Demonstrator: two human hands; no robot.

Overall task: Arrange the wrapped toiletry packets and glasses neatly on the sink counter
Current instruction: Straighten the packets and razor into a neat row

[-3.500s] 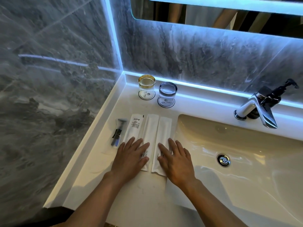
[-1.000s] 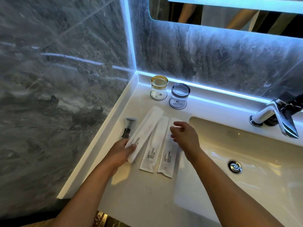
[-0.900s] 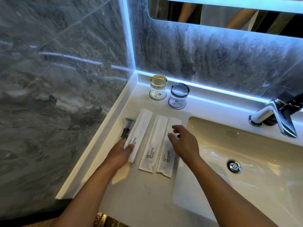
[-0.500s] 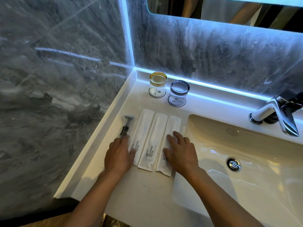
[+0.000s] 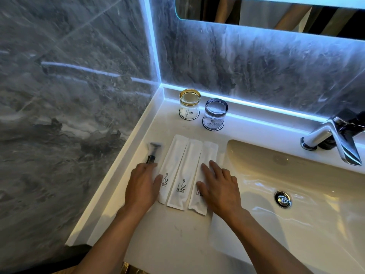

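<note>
Three white wrapped toothbrush packets lie side by side on the white counter (image 5: 173, 240): the left packet (image 5: 171, 165), the middle packet (image 5: 185, 173) and the right packet (image 5: 207, 155). A dark razor (image 5: 153, 153) lies left of them. My left hand (image 5: 141, 186) rests flat over the razor's lower end, its thumb against the left packet's edge. Flat on the right packet lies my right hand (image 5: 219, 186), fingers spread. At the back stand a gold-rimmed glass (image 5: 189, 100) and a dark-rimmed glass (image 5: 216, 111), each on a round coaster.
The basin (image 5: 296, 194) with its drain (image 5: 282, 199) opens directly right of the packets. A chrome tap (image 5: 333, 139) stands at the back right. Grey marble walls close the left and back sides, with a raised white lip (image 5: 126, 155) along the counter's left edge.
The left packet, held tilted a second ago, now lies flat and parallel to the other two. Both hands have come down flat on the outer sides of the row.
</note>
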